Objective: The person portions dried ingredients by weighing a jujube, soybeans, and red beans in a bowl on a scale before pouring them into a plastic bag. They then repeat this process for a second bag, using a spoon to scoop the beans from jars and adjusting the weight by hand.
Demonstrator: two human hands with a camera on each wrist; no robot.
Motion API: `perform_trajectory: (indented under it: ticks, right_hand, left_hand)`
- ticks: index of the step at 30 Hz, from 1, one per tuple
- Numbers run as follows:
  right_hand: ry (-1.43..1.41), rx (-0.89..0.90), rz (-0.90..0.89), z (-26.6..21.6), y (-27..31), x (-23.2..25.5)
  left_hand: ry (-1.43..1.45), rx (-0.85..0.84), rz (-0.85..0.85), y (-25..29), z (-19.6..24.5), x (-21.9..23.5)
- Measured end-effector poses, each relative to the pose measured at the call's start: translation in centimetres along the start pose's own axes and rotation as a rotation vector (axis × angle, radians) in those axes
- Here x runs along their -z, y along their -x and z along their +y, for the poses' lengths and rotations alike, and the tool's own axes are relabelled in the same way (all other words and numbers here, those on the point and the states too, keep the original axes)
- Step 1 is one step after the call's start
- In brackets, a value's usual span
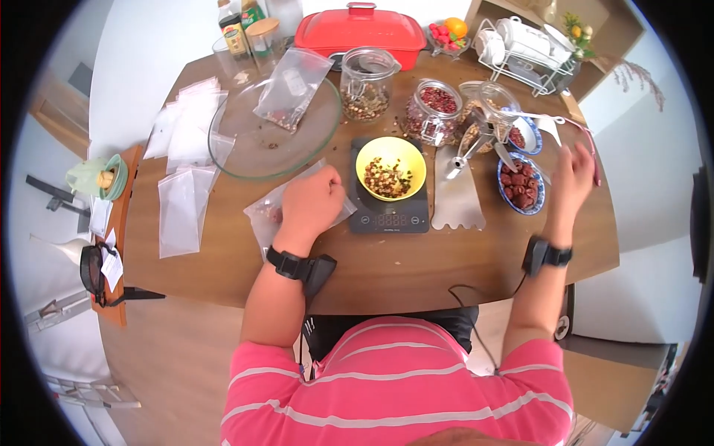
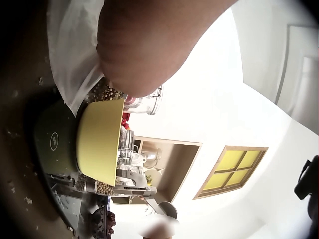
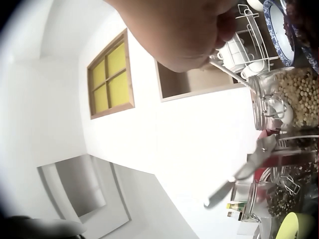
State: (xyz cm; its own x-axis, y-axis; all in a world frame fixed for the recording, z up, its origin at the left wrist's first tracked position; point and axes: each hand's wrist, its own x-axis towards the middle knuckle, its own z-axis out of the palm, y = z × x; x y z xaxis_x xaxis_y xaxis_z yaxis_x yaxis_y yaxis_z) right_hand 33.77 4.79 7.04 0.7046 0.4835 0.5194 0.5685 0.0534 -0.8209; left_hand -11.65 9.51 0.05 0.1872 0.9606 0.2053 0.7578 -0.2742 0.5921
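Observation:
My left hand point(image 1: 312, 201), fingers curled, grips a clear plastic bag point(image 1: 262, 223) just left of the kitchen scale point(image 1: 390, 221). Something reddish shows inside the bag, and in the left wrist view the plastic point(image 2: 75, 45) stands up beside the hand. On the scale sits a yellow bowl point(image 1: 410, 151) with a mix of small dried pieces. My right hand point(image 1: 571, 178) is raised at the right, fingers extended and parted, with nothing visible in them. Nearest to it are a blue-patterned bowl of dark red dried fruit point(image 1: 520, 187) and a white long-handled utensil point(image 1: 547, 119).
Glass jars of dried goods point(image 1: 364, 100) line the back, beside a red cooker point(image 1: 361, 33). A metal hand tool point(image 1: 476, 137) stands before the jars, above a wavy-edged sheet point(image 1: 455, 208). At left are a glass plate point(image 1: 245, 167) with a filled bag and several flat bags point(image 1: 182, 208).

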Motion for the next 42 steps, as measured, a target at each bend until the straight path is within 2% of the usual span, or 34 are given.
perform_trajectory:
  ticks: [1, 3, 4, 5, 6, 7, 9, 13, 15, 20, 22, 25, 29, 31, 35, 37, 41, 42]
  right_hand:
    - [-0.084, 0.004, 0.066, 0.3, 2.7, 0.1]
    - [-0.353, 0.1, -0.119, -0.2, 9.3, -1.2]
    - [-0.288, 0.134, -0.256, -0.9, 12.0, -2.4]
    - [-0.29, -0.013, -0.413, -1.2, 14.2, -3.2]
    - [-0.264, -0.048, -0.517, -1.2, 15.6, -4.5]
    - [-0.16, -0.079, -0.616, -3.0, 15.9, -5.6]
    - [-0.03, -0.046, -0.739, -4.8, 15.1, -7.8]
    - [-0.079, -0.084, -0.806, -5.8, 13.7, -12.0]
    - [0.09, 0.025, -0.735, -5.2, 14.2, -12.9]
    - [0.055, -0.146, -0.819, -3.9, 15.2, -11.4]
    - [0.015, -0.353, -0.945, -4.4, 14.7, -11.0]
    - [-0.102, -0.344, -0.904, -3.1, 15.0, -11.4]
    - [-0.097, -0.265, -0.865, -2.9, 15.1, -11.5]
    - [-0.029, -0.33, -0.874, -4.0, 14.7, -11.1]
    - [0.044, -0.29, -0.927, -3.5, 13.7, -10.8]
    - [0.132, -0.463, -1.059, -4.8, 12.6, -10.2]
    - [0.079, -0.487, -1.019, -4.5, 11.9, -9.7]
    - [-0.008, -0.533, -0.974, -4.3, 11.9, -9.8]
  left_hand:
    - [0.02, -0.022, 0.012, 0.1, 0.2, 0.1]
    - [0.055, -0.054, 0.028, 0.2, 1.0, 0.4]
    - [0.095, -0.1, 0.041, 0.3, 1.4, 0.5]
    - [0.089, -0.1, 0.03, 0.4, 1.8, 0.5]
    - [0.131, -0.178, 0.055, 0.5, 2.1, 0.5]
    - [0.173, -0.255, 0.082, 0.6, 2.3, 0.4]
    - [0.181, -0.269, 0.077, 0.8, 2.7, -0.1]
    - [0.223, -0.301, 0.079, 0.5, 2.5, -0.3]
    - [0.226, -0.293, 0.082, 0.3, 2.1, -0.3]
    - [0.197, -0.293, 0.052, 0.2, 2.0, -0.4]
    - [0.256, -0.365, 0.106, 0.2, 2.2, -0.7]
    - [0.209, -0.307, 0.03, 0.4, 2.3, -0.6]
    - [0.2, -0.299, 0.032, 0.3, 2.4, -0.5]
    - [0.122, -0.334, 0.022, 0.2, 2.5, -0.5]
    - [0.049, -0.389, 0.037, 0.2, 1.8, -0.7]
    - [0.006, -0.344, -0.008, 0.1, 1.7, -0.6]
    - [0.067, -0.304, -0.025, 0.0, 2.2, -0.4]
    - [0.106, -0.324, -0.006, -0.1, 2.2, -0.7]
